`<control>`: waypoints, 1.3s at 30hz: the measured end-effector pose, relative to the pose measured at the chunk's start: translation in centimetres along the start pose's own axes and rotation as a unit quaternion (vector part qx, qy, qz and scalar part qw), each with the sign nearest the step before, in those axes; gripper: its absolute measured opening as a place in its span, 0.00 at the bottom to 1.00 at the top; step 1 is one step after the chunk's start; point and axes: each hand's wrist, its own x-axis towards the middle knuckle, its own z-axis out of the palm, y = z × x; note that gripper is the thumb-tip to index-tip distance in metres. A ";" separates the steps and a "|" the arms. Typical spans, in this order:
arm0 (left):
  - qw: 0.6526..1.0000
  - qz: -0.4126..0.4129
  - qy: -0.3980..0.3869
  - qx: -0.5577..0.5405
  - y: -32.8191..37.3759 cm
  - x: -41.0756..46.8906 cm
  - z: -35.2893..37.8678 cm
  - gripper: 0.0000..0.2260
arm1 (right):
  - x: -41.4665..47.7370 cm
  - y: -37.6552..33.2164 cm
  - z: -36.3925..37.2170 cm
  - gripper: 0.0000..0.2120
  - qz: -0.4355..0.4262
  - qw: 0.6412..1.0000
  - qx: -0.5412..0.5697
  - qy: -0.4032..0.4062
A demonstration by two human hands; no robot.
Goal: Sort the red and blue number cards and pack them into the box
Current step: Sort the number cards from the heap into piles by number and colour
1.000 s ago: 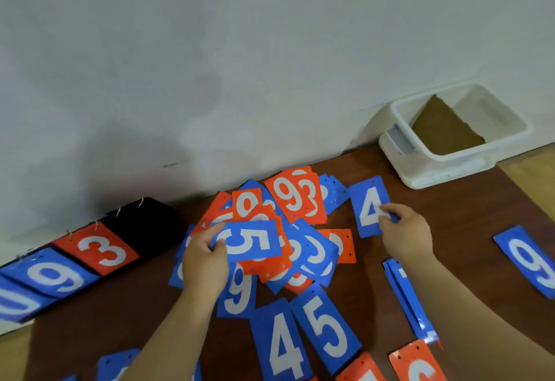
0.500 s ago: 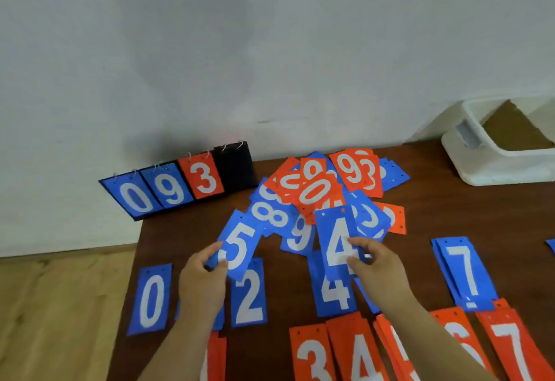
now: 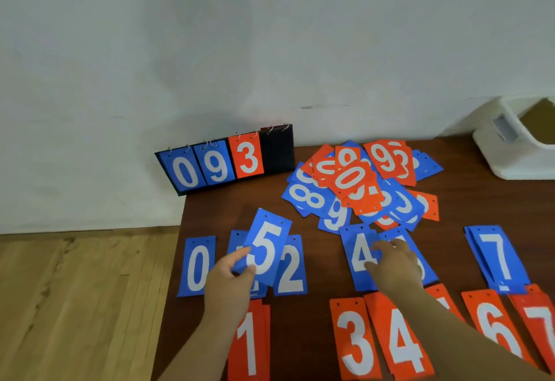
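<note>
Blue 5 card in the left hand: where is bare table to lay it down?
Bare table lies between the blue 2 card and blue 4 card, between the right hand and the blue 7 stack, and in front of the scoreboard. The mixed pile is crowded.

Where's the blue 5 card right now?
Head view, left of centre: the left hand pinches the blue 5 card between the blue 0 and blue 2.
</note>
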 end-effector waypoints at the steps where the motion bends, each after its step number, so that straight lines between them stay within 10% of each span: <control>1: 1.000 0.008 -0.008 -0.003 0.1 0.0 0.2 0.16 | -0.7 -0.8 -0.8 0.21 -0.004 0.998 0.060 -0.001; 8: 0.994 0.015 -0.104 -0.026 1.7 -0.7 6.4 0.14 | -7.1 -5.0 -4.0 0.20 -0.058 0.862 0.473 -0.171; 15: 0.981 0.062 -0.176 0.046 4.6 -1.8 13.5 0.15 | -1.6 3.0 -6.3 0.17 -0.055 0.929 0.364 -0.048; 26: 0.975 0.065 -0.057 0.206 5.7 3.8 15.8 0.18 | 7.6 11.8 -6.5 0.38 -0.112 0.977 0.061 -0.169; 39: 0.930 0.024 -0.013 0.367 8.2 11.7 14.7 0.33 | 14.0 5.9 -10.2 0.32 -0.147 0.980 0.105 -0.082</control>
